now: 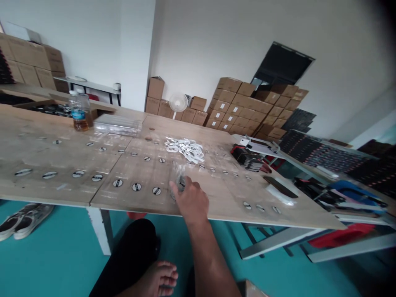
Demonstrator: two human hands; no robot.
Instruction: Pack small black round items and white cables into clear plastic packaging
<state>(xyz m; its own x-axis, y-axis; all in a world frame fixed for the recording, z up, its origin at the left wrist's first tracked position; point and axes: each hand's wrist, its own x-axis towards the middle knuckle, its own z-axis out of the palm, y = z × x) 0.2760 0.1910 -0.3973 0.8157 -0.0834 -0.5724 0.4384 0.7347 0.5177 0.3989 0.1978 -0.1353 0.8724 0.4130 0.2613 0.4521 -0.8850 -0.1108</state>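
Observation:
My right hand (192,199) reaches over the table's front edge, its thumb and fingers around a clear plastic bag (178,175) with a round label. My left hand (161,279) is low near my thigh, palm up with loosely curled fingers and nothing in it. Rows of clear bags with round black-and-white labels (136,187) lie flat on the wooden table (222,202). Behind my right hand is a loose pile of white cables (186,149).
Two bottles (79,113) and a stack of clear trays (116,124) stand at the back left. Black packages (247,157) and a dark flat item (280,187) lie at the right. A fan (178,102) and stacked cartons (235,105) are behind the table.

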